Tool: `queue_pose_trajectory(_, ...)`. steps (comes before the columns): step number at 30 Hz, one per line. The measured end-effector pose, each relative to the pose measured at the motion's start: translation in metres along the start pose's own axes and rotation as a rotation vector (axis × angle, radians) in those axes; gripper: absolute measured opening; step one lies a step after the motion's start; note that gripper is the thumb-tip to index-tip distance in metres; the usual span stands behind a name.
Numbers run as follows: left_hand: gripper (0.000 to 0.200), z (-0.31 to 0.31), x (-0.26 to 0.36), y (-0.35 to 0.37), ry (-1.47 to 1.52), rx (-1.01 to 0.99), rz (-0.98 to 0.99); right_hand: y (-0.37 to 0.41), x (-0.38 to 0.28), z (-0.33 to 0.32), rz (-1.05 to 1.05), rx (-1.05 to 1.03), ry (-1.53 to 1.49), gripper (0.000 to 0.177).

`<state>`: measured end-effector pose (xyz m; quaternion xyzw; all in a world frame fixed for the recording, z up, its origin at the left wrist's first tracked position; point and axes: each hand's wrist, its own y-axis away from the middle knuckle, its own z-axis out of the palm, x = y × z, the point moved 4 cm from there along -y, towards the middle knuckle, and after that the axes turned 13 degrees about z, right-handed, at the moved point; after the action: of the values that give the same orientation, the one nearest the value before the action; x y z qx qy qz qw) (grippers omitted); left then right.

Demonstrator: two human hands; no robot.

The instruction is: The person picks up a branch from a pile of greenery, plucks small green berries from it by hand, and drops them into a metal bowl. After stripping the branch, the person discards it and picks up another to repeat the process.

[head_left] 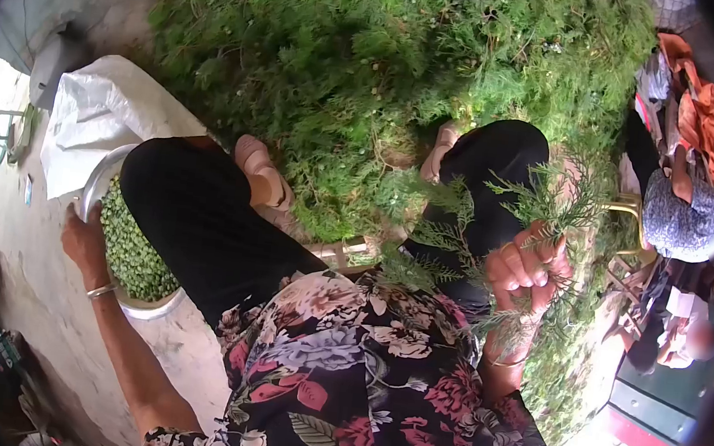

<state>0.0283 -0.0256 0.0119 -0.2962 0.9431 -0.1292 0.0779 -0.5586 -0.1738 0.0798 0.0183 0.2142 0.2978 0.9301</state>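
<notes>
Right hand (530, 272) raised, grip closed on a conifer sprig (557, 207); left hand (85, 240), reached sideways, clasps the metal basin (149, 313) of green berry-like cones (134, 254).

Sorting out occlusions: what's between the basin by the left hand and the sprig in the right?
Head view, from basin to sprig: left leg in black, part of the green branch pile, then right leg, partly overlapped by the sprig.
</notes>
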Motion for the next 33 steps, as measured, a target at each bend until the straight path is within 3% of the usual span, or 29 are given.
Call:
queue_pose_trajectory(2,0.039,-0.04,0.032,-0.007,-0.1,0.262,-0.043,0.003,0.005,0.004,-0.012,0.056,0.083,0.031)
queue_pose_trajectory(3,0.039,-0.049,0.062,-0.006,-0.083,0.248,-0.046,0.006,-0.003,0.003,-0.012,0.069,0.101,0.031)
queue_pose_trajectory(5,0.03,-0.083,0.109,-0.013,0.728,0.453,0.019,0.006,0.005,0.005,0.026,0.028,0.179,0.03)
queue_pose_trajectory(6,0.027,-0.096,0.155,-0.008,1.024,0.291,-0.032,0.01,0.012,0.011,-0.044,0.168,0.221,0.027)
queue_pose_trajectory(7,0.025,-0.106,0.201,-0.002,1.315,0.116,-0.081,0.014,0.016,0.007,-0.048,0.162,0.225,0.027)
queue_pose_trajectory(8,0.024,-0.1,0.235,0.004,1.315,0.018,0.266,0.017,0.026,-0.002,0.061,0.177,0.277,0.027)
queue_pose_trajectory(9,0.028,-0.099,0.27,0.009,1.069,-0.155,0.478,0.017,0.032,-0.007,0.163,0.188,0.335,0.032)
queue_pose_trajectory(10,0.038,-0.072,0.306,0.027,1.368,-0.554,0.238,0.013,0.036,0.007,0.15,0.184,0.337,0.032)
queue_pose_trajectory(11,0.038,-0.043,0.342,0.05,1.538,-0.785,0.145,0.008,0.046,0.027,0.206,0.331,0.482,0.027)
queue_pose_trajectory(12,0.045,-0.016,0.374,0.073,1.657,-0.873,0.197,0.007,0.049,0.036,0.261,0.485,0.623,0.024)
queue_pose_trajectory(13,0.042,-0.002,0.399,0.093,1.667,-1.139,-0.002,0.002,0.057,0.022,0.318,0.218,0.733,0.024)
queue_pose_trajectory(14,0.04,0.002,0.418,0.11,1.646,-1.402,-0.21,0.0,0.063,0.019,0.411,0.181,0.862,0.024)
queue_pose_trajectory(16,0.034,-0.002,0.439,0.117,1.651,-1.38,-0.249,-0.006,0.073,0.019,0.495,0.152,0.989,0.024)
queue_pose_trajectory(18,0.029,-0.004,0.446,0.116,1.648,-1.358,-0.287,-0.01,0.087,0.022,0.618,-0.017,1.341,0.024)
queue_pose_trajectory(20,0.013,-0.016,0.448,0.102,2.019,-1.292,-0.256,-0.009,0.091,0.02,0.587,-0.011,1.313,0.025)
queue_pose_trajectory(21,0.014,-0.021,0.448,0.094,2.206,-1.243,-0.237,-0.008,0.092,0.018,0.568,-0.017,1.289,0.026)
queue_pose_trajectory(22,0.029,-0.012,0.447,0.089,2.229,-1.23,-0.149,-0.008,0.093,0.014,0.533,-0.021,1.33,0.026)
queue_pose_trajectory(23,0.029,-0.009,0.444,0.087,2.226,-1.233,-0.134,-0.008,0.091,0.016,0.52,-0.018,1.33,0.026)
queue_pose_trajectory(25,0.027,-0.031,0.434,0.077,2.166,-1.168,-0.022,-0.007,0.082,0.026,0.375,0.002,1.61,0.031)
queue_pose_trajectory(26,0.026,-0.048,0.425,0.074,2.064,-1.164,-0.013,-0.005,0.079,0.029,0.366,0.007,1.61,0.031)
queue_pose_trajectory(28,0.025,-0.05,0.416,0.069,1.982,-1.156,0.1,0.001,0.062,0.041,0.065,0.054,1.941,0.03)
queue_pose_trajectory(29,0.025,-0.051,0.413,0.068,1.903,-1.15,0.194,0.005,0.049,0.047,0.047,0.082,1.944,0.03)
queue_pose_trajectory(30,0.028,-0.05,0.411,0.074,2.04,-1.203,0.053,0.009,0.031,0.055,0.003,0.125,1.815,0.03)
queue_pose_trajectory(32,0.028,-0.058,0.402,0.078,2.112,-1.208,0.069,0.023,-0.004,0.041,-0.064,0.202,1.559,0.038)
queue_pose_trajectory(33,0.028,-0.061,0.397,0.079,2.188,-1.191,0.05,0.029,-0.027,0.045,-0.019,0.435,1.346,0.034)
